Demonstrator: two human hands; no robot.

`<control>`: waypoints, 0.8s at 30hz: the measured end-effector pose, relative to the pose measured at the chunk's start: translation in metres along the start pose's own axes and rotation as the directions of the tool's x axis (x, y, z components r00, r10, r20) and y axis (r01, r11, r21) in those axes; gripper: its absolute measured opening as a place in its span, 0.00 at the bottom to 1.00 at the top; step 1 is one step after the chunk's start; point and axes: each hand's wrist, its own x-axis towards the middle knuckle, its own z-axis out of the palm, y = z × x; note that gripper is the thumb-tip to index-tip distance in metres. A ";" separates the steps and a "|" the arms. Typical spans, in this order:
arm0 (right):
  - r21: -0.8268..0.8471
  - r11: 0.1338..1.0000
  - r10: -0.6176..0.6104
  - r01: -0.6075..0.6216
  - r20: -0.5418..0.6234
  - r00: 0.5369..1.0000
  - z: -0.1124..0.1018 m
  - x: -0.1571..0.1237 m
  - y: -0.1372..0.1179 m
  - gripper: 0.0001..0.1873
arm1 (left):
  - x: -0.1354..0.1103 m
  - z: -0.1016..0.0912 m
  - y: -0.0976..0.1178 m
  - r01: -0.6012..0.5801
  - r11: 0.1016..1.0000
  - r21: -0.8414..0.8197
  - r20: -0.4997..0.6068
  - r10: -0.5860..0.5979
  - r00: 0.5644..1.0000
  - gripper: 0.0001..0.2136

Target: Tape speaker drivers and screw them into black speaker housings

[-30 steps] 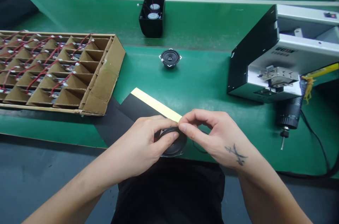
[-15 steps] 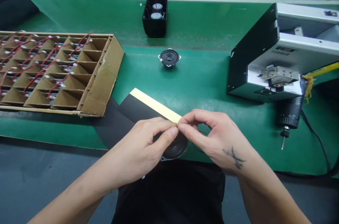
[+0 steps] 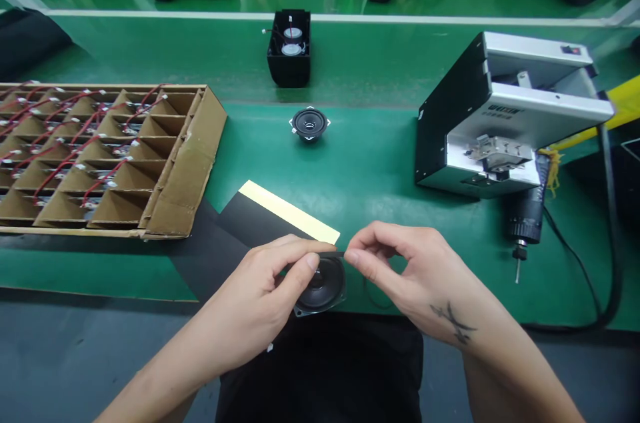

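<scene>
A short, thin black strip (image 3: 332, 254) is stretched between my two hands. My left hand (image 3: 277, 283) pinches one end with thumb and forefinger, and my right hand (image 3: 393, 263) pinches the other. Just below the strip is a round black speaker (image 3: 325, 289) with a metal frame, at the front edge of the table; my left hand covers part of it. Black sheets (image 3: 240, 223) lie left of the hands, the upper one with a pale yellow band (image 3: 287, 209) along its edge. A second speaker (image 3: 310, 124) sits face up farther back.
On the left stands a divided cardboard box (image 3: 183, 176) of wired parts. A black housing (image 3: 289, 69) with two round drivers is at the back. To the right are a silver-and-black machine (image 3: 460, 123) and a power screwdriver (image 3: 524, 216) with its cable.
My hands have drawn apart, and the black strip now shows between the fingertips. More of the speaker under my hands is visible. The view has tilted up and shifted slightly right.
</scene>
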 end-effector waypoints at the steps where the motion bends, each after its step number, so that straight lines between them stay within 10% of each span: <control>1: 0.016 1.000 0.007 -0.007 0.000 1.000 0.001 -0.001 0.000 0.12 | 0.000 0.000 0.000 0.003 1.000 -0.011 0.004 -0.003 1.000 0.16; 24: 0.117 0.992 0.049 -0.048 -0.003 0.999 0.011 -0.001 0.000 0.13 | 0.003 0.006 -0.004 0.035 0.990 -0.139 -0.013 -0.037 0.999 0.15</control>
